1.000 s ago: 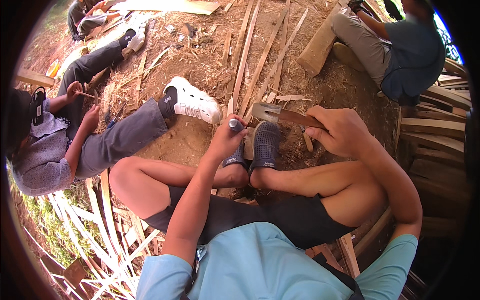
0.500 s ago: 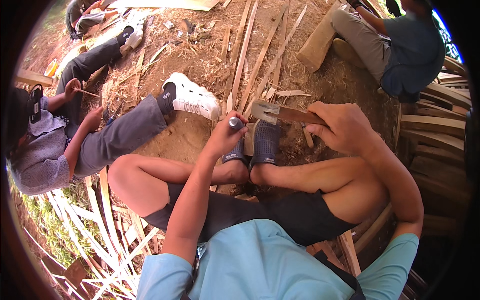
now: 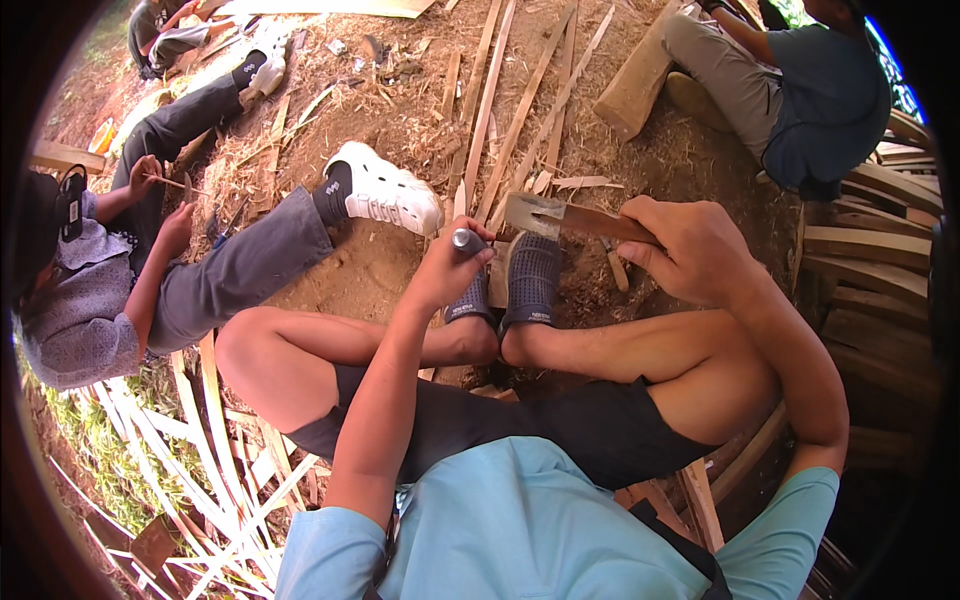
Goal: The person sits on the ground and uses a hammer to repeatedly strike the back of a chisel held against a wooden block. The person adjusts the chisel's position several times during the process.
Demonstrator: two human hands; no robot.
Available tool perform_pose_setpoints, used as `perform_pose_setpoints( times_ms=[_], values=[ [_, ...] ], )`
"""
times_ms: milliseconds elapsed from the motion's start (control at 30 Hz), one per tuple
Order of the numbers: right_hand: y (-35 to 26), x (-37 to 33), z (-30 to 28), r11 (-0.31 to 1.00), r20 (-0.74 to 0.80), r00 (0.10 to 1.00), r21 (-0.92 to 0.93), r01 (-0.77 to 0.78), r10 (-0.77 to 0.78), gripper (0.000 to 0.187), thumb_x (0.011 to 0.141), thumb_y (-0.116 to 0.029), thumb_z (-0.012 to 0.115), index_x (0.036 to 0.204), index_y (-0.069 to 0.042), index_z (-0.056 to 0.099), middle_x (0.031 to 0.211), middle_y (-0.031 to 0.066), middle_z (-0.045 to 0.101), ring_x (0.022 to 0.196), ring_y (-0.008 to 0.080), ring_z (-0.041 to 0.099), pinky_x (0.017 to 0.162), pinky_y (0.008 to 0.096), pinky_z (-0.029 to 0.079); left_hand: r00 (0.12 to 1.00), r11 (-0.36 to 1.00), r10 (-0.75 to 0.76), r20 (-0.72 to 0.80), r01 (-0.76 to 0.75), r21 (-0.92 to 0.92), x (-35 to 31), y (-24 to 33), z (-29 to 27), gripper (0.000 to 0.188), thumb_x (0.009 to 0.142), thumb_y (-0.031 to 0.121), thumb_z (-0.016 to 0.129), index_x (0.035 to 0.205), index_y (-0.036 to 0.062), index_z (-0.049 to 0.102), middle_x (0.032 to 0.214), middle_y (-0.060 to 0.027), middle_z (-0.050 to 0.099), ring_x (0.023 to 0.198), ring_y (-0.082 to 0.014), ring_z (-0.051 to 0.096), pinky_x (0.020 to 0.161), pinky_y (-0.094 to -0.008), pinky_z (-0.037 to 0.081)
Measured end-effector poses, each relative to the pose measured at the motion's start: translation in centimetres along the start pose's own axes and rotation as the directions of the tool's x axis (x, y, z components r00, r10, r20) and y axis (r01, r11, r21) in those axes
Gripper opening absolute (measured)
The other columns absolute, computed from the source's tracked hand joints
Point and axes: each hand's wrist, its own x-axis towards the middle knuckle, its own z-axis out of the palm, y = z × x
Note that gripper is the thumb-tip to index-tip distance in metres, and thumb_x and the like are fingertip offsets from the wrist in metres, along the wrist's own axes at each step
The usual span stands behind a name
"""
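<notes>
My left hand (image 3: pixel 447 268) is closed around an upright tool, perhaps a chisel, whose round silver metal end (image 3: pixel 464 239) pokes out above the fist. Its lower part is hidden below the hand. A flat wooden mallet (image 3: pixel 590 221) with a pale, battered end is gripped in my right hand (image 3: pixel 695 248). That battered end points left and sits a short gap to the right of the metal end, not touching it. Below the mallet are my feet in dark mesh shoes (image 3: pixel 532 280), set close together.
Long wood strips (image 3: pixel 520 125) and shavings lie on the dirt ahead. At left sits a co-worker with a thin stick (image 3: pixel 177 184), a white clog (image 3: pixel 385 190) stretched near my left hand. Another person (image 3: pixel 820 100) sits far right by a log (image 3: pixel 635 85). Curved boards (image 3: pixel 865 248) are stacked right.
The mallet and the metal-ended tool have shifted only slightly, up and to the left. The co-worker's hands at left have moved a little closer together around the stick.
</notes>
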Motion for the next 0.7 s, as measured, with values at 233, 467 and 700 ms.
perform_pose_setpoints(
  times_ms=[233,467,700],
  values=[
    [0.25,-0.06,0.18,1.000,-0.015,1.000,-0.011,-0.001,0.001,0.027,0.090,-0.034,0.062,0.102,-0.011,0.058,0.077,0.0134,0.064,0.073,0.0363,0.064,0.061,0.0461,0.048,1.000,1.000,0.007,0.019,-0.007,0.013,-0.14,-0.21,0.14,0.022,0.089,-0.005,0.062,0.105,0.0032,0.050,0.109,-0.0080,0.063,0.107,-0.0142,0.058,0.092,-0.0302,0.048],
    [0.30,-0.13,0.24,1.000,-0.036,0.999,-0.016,0.011,-0.012,0.025,0.090,-0.033,0.062,0.101,-0.011,0.058,0.076,0.0122,0.064,0.072,0.0356,0.064,0.061,0.0454,0.049,0.998,0.998,0.052,-0.031,-0.053,-0.033,-0.09,-0.50,0.50,0.019,0.089,-0.001,0.065,0.104,0.0044,0.055,0.094,-0.0029,0.063,0.088,-0.0093,0.057,0.078,-0.0271,0.048],
    [0.31,-0.05,0.25,0.999,-0.048,0.998,-0.027,0.034,-0.036,0.023,0.090,-0.031,0.062,0.100,-0.011,0.057,0.074,0.0117,0.064,0.071,0.0359,0.063,0.059,0.0455,0.048,0.999,0.999,0.033,-0.032,-0.034,-0.026,-0.29,-0.68,0.39,0.019,0.088,-0.002,0.064,0.104,0.0043,0.056,0.096,-0.0028,0.063,0.088,-0.0090,0.057,0.079,-0.0270,0.048]
  ],
)
